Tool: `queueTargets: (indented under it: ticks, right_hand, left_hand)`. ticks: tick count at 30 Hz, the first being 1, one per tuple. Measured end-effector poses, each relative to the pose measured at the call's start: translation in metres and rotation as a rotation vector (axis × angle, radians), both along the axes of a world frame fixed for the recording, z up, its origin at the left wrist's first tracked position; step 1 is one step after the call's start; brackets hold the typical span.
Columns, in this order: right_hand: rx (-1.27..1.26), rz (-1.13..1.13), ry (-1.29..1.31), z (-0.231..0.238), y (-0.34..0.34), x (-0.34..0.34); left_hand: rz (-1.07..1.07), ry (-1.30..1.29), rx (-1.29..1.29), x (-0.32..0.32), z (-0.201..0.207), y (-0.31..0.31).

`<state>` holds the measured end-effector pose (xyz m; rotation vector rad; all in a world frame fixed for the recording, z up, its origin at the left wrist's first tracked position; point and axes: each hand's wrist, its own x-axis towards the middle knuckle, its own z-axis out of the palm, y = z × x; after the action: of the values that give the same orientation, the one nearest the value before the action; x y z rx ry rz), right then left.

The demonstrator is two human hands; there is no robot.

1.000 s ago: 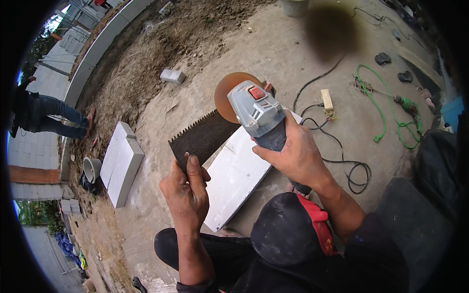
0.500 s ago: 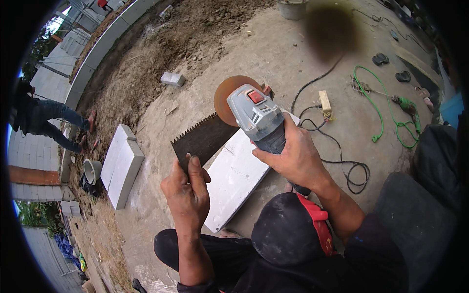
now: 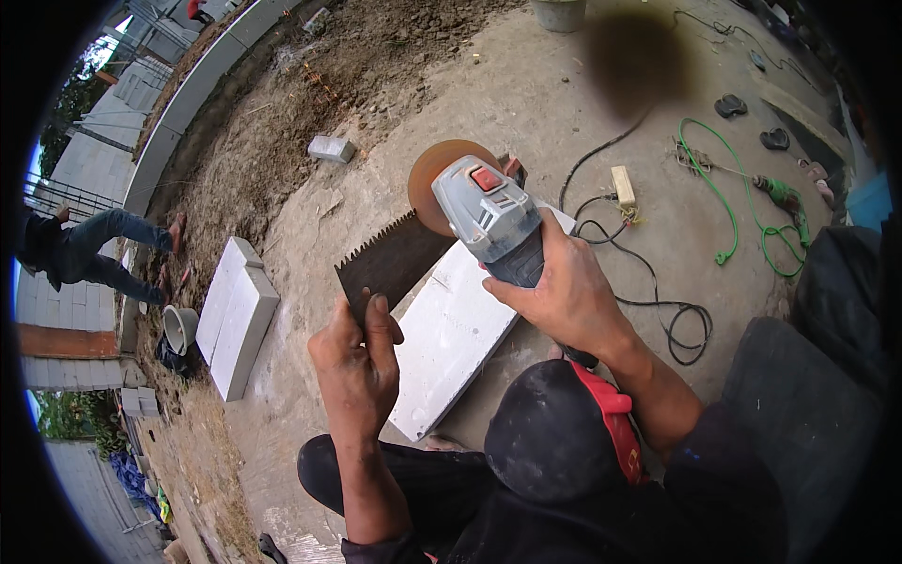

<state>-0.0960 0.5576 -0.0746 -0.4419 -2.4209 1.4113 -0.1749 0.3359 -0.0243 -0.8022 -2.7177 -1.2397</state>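
Observation:
My left hand [image 3: 359, 367] pinches the tip end of a dark hand saw [image 3: 390, 265] between thumb and fingers. Its toothed edge faces up and away from me. Wrapped around the body of a grey angle grinder [image 3: 481, 209] is my right hand [image 3: 570, 291]. The grinder's thin rusty-brown disc [image 3: 449, 174] meets or overlaps the saw's toothed edge; exact contact is hard to tell. The grinder covers the saw's far end. Beneath both tools lies a white block [image 3: 460, 329], angled across the ground.
White blocks [image 3: 235, 320] lie at left, near a bucket [image 3: 178, 329]. A person [image 3: 103, 235] stands far left. A small grey block [image 3: 331, 148] sits ahead. Black cable [image 3: 648, 273], a wooden-looking piece [image 3: 623, 186] and a green drill [image 3: 782, 195] with green cord lie right.
Small orange specks now show over the dirt ahead, beyond the disc. The saw blade and grinder have shifted slightly, the grinder a little left. Both hands keep their grips.

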Motion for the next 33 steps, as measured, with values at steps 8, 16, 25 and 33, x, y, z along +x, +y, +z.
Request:
queueTargets:
  ticks: [8,16,25,33]
  right_hand:
    - [-0.004,0.019,-0.028,0.002,0.001,-0.005]
    - [-0.043,-0.068,0.035,0.004,-0.005,-0.017]
    - [-0.158,-0.074,0.185,-0.021,-0.006,-0.009]
    - [-0.153,-0.036,0.069,-0.051,-0.003,-0.012]
  left_hand:
    - [-0.036,0.027,-0.024,-0.001,0.0,0.0]
    - [0.149,0.108,0.093,-0.009,0.002,-0.006]
    - [0.218,0.231,0.126,-0.017,-0.015,-0.004]
    - [0.161,0.105,-0.133,-0.029,-0.052,-0.012]
